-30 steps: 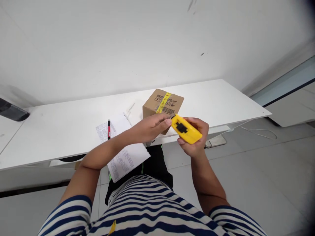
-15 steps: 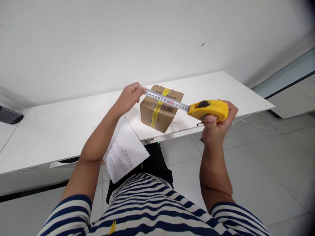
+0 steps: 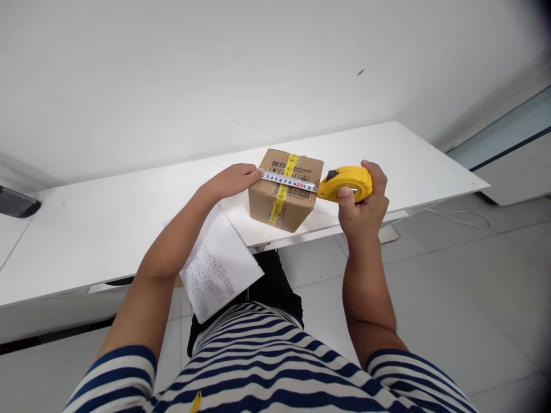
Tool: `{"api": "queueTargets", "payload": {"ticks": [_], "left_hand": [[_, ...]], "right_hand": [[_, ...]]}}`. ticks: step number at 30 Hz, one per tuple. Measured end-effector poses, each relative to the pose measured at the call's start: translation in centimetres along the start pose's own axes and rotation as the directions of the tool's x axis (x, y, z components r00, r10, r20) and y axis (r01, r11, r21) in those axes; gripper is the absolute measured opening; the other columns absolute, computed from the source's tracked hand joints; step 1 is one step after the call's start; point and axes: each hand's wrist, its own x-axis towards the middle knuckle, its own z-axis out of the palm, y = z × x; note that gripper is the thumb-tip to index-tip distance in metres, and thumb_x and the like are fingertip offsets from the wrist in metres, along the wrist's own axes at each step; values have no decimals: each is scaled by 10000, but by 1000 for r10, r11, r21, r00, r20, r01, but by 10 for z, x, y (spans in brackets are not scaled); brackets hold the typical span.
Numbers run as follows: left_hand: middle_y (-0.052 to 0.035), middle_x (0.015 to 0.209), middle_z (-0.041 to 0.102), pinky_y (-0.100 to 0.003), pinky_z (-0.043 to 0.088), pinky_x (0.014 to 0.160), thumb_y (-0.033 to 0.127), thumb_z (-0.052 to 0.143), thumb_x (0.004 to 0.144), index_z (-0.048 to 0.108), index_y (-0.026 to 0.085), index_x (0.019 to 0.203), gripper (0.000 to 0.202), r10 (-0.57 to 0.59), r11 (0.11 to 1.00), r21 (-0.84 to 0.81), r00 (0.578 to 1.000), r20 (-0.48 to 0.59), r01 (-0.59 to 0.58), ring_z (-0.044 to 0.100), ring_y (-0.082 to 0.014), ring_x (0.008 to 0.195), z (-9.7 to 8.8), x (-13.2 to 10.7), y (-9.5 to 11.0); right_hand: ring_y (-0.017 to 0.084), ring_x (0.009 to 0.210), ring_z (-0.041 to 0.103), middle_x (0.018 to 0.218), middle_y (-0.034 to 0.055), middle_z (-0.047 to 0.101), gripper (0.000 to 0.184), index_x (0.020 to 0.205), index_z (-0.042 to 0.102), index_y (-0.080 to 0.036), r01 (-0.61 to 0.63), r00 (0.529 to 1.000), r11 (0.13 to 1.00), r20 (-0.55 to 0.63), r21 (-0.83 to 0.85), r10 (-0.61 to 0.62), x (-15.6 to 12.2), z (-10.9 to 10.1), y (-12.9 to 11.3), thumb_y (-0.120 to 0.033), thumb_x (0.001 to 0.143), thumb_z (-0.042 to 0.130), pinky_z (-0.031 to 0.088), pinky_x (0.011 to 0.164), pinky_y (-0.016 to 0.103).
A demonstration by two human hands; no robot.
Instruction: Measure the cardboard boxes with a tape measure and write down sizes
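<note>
My right hand (image 3: 364, 209) is closed around the yellow case of a tape measure (image 3: 346, 182), just off the right side of a cardboard box (image 3: 269, 207). A short length of the white blade (image 3: 284, 180) runs out across the box's top. At the left edge of that top, my left hand (image 3: 235, 179) pinches the blade's end, and the fingertips hide the tip. Digits along the blade face me. Printed yellow tape (image 3: 279, 203) crosses the box's top and near side. The box stands upright on the white table.
The white table (image 3: 107, 218) runs along a pale wall. Handwritten sheets of paper (image 3: 228, 258) overhang its front edge beside the box. At the far left lies a dark object (image 3: 17, 202). A white cable (image 3: 460, 215) trails on the floor at right.
Both hands have come down, and the blade that was held above the box now lies across its top. My right hand and the case have moved left, shortening the blade.
</note>
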Motion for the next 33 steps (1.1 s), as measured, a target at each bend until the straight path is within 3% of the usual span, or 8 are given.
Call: {"api": "queueTargets", "payload": {"ticks": [7, 10, 14, 16, 17, 21, 27, 33], "left_hand": [[-12, 776, 518, -291, 351, 651, 483, 498, 994, 501, 203, 735, 381, -14, 958, -288, 999, -34, 3, 436, -122, 669, 2, -1, -16], [-9, 733, 532, -273, 390, 634, 444, 549, 975, 520, 203, 723, 350, -12, 916, -399, 987, -161, -54, 452, -109, 632, -11, 5, -18], [-50, 845, 661, -280, 475, 734, 431, 539, 982, 567, 207, 798, 291, -8, 879, -453, 945, -326, -149, 596, -139, 762, -29, 34, 1], [-70, 919, 679, -321, 496, 791, 423, 500, 996, 561, 206, 820, 286, -25, 876, -461, 940, -339, -143, 635, -169, 835, -29, 58, 17], [-83, 948, 683, -347, 500, 819, 417, 479, 1004, 559, 204, 827, 288, -32, 887, -444, 942, -334, -127, 645, -187, 865, -26, 71, 24], [-141, 1037, 701, -431, 480, 967, 380, 441, 1032, 607, 177, 886, 300, 89, 987, -108, 966, -243, -119, 662, -270, 1034, -2, 115, 42], [-183, 1168, 716, -428, 446, 1035, 416, 340, 1047, 662, 148, 1077, 420, 179, 967, 199, 980, -84, -160, 630, -306, 1157, 20, 123, 42], [-133, 1036, 713, -420, 449, 919, 395, 376, 993, 622, 191, 896, 334, 236, 931, 290, 972, -10, -223, 622, -286, 1016, 17, 100, 49]], "right_hand": [[245, 881, 690, 1000, 72, 699, 689, 1220, 625, -229, -5, 1000, 983, -21, 181, 9, 12, -2, 10, -772, 798, 672, 594, 793, 432], [226, 836, 669, 958, 29, 634, 649, 1106, 609, -257, 87, 976, 951, -219, 295, -21, -5, -19, -6, -798, 763, 710, 608, 829, 468], [296, 1028, 646, 1132, 86, 577, 851, 1227, 623, -266, 223, 851, 961, -513, 165, -109, -59, -31, -51, -894, 664, 728, 592, 963, 532], [328, 1177, 641, 1356, 133, 559, 912, 1432, 539, -282, 101, 973, 975, -226, 199, -55, -89, -24, -76, -775, 709, 796, 603, 977, 511], [327, 1204, 651, 1424, 144, 556, 938, 1494, 488, -287, 19, 996, 975, -92, 220, 1, -101, -18, -87, -736, 732, 801, 613, 965, 494], [350, 1155, 724, 1512, 170, 603, 1017, 1588, 377, -306, -219, 957, 974, 206, 58, 203, -125, 4, -120, -730, 753, 774, 645, 849, 482], [327, 892, 788, 1351, 91, 746, 913, 1504, 478, -347, -184, 944, 974, 251, -132, 213, -105, 6, -134, -790, 745, 726, 620, 700, 440], [332, 788, 754, 1126, 79, 793, 987, 1508, 476, -311, -211, 922, 949, 276, -234, 273, -66, 25, -118, -819, 698, 722, 582, 669, 451]]}}
